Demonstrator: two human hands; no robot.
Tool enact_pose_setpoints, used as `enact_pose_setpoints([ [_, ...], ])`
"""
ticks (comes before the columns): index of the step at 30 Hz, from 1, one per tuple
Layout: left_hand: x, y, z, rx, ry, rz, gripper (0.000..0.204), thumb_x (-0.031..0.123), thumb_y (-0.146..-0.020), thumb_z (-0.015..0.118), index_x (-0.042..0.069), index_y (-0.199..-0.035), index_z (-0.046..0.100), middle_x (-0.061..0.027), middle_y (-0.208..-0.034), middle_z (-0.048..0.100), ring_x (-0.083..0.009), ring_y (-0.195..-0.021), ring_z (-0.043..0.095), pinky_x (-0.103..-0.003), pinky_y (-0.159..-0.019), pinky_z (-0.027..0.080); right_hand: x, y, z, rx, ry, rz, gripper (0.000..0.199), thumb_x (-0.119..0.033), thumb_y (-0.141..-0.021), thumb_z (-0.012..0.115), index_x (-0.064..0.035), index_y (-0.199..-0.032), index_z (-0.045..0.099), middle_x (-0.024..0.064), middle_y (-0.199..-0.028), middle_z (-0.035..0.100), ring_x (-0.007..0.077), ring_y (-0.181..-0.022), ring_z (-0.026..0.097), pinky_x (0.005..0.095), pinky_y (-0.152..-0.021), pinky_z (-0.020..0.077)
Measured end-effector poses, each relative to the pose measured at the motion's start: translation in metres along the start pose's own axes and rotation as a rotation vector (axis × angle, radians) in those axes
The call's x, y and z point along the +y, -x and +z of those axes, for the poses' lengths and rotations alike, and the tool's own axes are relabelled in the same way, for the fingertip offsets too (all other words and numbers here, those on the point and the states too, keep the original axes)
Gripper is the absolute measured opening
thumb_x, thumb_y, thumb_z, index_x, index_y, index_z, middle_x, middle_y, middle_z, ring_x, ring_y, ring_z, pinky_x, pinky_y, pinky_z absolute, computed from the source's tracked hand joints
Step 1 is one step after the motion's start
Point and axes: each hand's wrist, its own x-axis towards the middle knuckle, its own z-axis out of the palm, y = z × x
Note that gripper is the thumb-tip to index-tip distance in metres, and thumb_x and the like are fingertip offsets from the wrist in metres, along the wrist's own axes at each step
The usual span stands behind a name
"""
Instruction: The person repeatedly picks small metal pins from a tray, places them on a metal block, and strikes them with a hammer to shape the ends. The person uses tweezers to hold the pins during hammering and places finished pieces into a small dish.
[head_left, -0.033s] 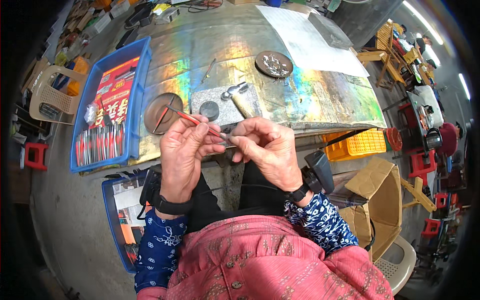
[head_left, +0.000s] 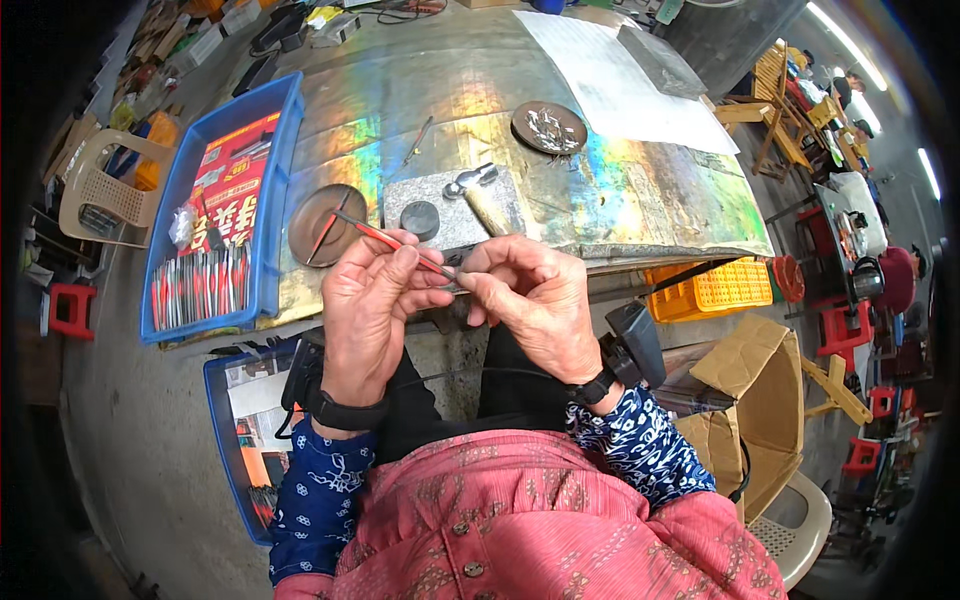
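Pinching a slim red-and-black tool between thumb and fingertips, the left hand is closed on it just above the lap, by the near edge of the bench. The right hand has thumb and forefinger drawn close at the tool's dark end, the other fingers curled; whether they grip that end or some small piece is too tiny to tell. The step in hand looks like fine fingertip work on that end, and the next move calls for a steady left hold and a light right touch. Low beside the left arm is a blue bin; by the right, an open cardboard box. Just past the hands, a grey slab bears a dark disc and a hammer, which could crowd a forward reach. A brown dish with another slim tool in it sits left of the slab; beyond its left, a blue tray holds a packed row of similar tools. Farther back are a dish of pale slivers and a white sheet.
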Motion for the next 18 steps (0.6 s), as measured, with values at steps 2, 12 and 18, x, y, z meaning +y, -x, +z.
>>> enact_pose_setpoints([
  [2,0.0001,0.0028,0.0006,0.007,0.032,-0.016,0.014,0.009,-0.097,0.054,0.002,-0.109,0.054,-0.0159,-0.096,0.066,-0.0219,-0.078,0.07,-0.033,-0.065,0.062,0.0018,0.0022,0.0036,0.02,-0.012,-0.027,0.01,0.0,-0.088,0.065,0.0041,-0.097,0.064,0.0024,-0.079,0.065,0.0059,-0.06,0.059,0.0176,-0.053,0.0465],
  [12,-0.0026,0.0086,0.0008,0.022,0.104,-0.036,0.016,0.014,-0.099,0.053,0.003,-0.111,0.052,-0.016,-0.097,0.066,-0.0226,-0.08,0.07,-0.034,-0.065,0.061,0.0077,0.0081,0.0079,0.042,0.107,-0.063,0.006,-0.001,-0.089,0.064,0.004,-0.093,0.063,0.0015,-0.079,0.061,0.0054,-0.06,0.056,0.0181,-0.052,0.0445],
  [18,-0.0034,0.01,0.0012,0.024,0.086,-0.037,0.016,0.011,-0.098,0.054,0.003,-0.112,0.052,-0.0172,-0.098,0.066,-0.0223,-0.079,0.07,-0.034,-0.066,0.062,0.0098,0.0104,0.0087,0.055,0.096,-0.02,0.006,-0.001,-0.09,0.063,0.004,-0.092,0.061,0.0019,-0.079,0.061,0.0055,-0.06,0.055,0.0186,-0.053,0.0447],
])
